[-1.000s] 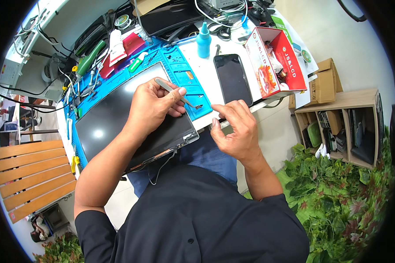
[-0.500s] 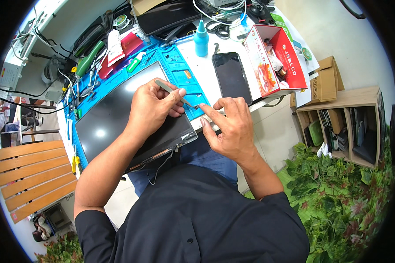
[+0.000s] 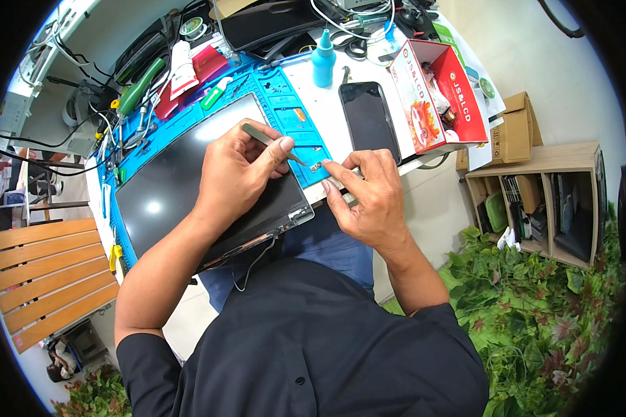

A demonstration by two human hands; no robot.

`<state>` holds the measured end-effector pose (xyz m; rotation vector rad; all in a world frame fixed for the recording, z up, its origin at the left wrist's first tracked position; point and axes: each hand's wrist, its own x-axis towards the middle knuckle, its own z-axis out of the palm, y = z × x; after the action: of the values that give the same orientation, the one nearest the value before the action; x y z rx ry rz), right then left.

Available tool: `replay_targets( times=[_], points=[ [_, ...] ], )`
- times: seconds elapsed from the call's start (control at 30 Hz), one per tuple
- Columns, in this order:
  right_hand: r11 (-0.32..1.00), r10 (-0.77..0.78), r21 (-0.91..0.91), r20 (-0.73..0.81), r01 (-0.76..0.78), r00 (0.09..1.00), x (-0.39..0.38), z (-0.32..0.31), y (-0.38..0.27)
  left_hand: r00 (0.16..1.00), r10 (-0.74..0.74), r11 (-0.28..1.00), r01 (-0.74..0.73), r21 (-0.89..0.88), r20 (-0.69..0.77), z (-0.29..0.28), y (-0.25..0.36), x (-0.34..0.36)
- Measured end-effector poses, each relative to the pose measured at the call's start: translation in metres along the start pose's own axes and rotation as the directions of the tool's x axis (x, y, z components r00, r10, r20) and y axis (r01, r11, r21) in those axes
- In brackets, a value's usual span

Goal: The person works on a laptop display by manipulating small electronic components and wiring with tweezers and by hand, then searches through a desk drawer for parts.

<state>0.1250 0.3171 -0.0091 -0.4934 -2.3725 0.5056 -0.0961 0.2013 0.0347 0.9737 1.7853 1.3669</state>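
Observation:
My left hand [image 3: 247, 163] is closed on a pair of tweezers [image 3: 257, 134], above the right part of a dark laptop screen panel [image 3: 167, 191]. The tips of the tweezers point at a small metal part [image 3: 316, 167] at the near right corner of the blue repair mat [image 3: 289, 115]. My right hand [image 3: 370, 198] is beside that corner, its index finger stretched to the small part and its thumb apart below. Its other fingers are curled, and what lies under them is hidden. Along the panel's near edge runs a bare strip with a thin loose cable [image 3: 247, 271].
A black smartphone [image 3: 370, 121] lies right of the mat, near a blue squeeze bottle [image 3: 323, 62] and an open red-and-white box [image 3: 438, 101]. A green-handled screwdriver [image 3: 140, 87] and cables crowd the left back. A wooden shelf [image 3: 535, 163] stands at the right, above leafy greenery [image 3: 522, 306].
The view has shifted slightly. The small part shows a brighter, silvery face now, and the tweezers' tips sit a little further from it. Both hands stay nearly in place.

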Motion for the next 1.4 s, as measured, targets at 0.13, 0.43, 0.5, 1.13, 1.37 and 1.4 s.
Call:
replay_targets(
  times=[0.13,0.43,0.5,1.13,1.37,1.4],
  points=[
    [1.000,-0.028,-0.011,0.019,0.028,0.999,0.000,-0.002,0.001,0.994,0.081,0.993,-0.087,0.082,0.070,0.002,0.000,-0.001],
    [0.998,-0.063,0.002,0.015,0.063,0.998,0.001,-0.002,0.002,1.000,-0.002,0.989,0.006,-0.148,0.027,-0.022,0.012,-0.012],
    [0.997,-0.068,0.029,-0.023,0.069,0.997,0.003,-0.005,0.002,0.998,-0.056,0.975,0.063,-0.213,0.038,-0.032,0.016,-0.016],
    [0.068,0.107,0.780,0.614,-0.622,0.782,-0.047,-0.009,-0.058,0.859,0.009,0.878,-0.251,0.407,0.512,-0.042,0.045,-0.099],
    [0.103,0.498,0.745,0.535,-0.659,0.682,-0.052,0.009,-0.045,0.911,0.283,0.732,-0.407,0.546,0.299,-0.041,0.018,-0.079],
    [0.092,0.486,0.734,0.557,-0.673,0.674,-0.052,0.010,-0.042,0.906,0.280,0.713,-0.417,0.563,0.316,-0.041,0.015,-0.079]
  ],
)
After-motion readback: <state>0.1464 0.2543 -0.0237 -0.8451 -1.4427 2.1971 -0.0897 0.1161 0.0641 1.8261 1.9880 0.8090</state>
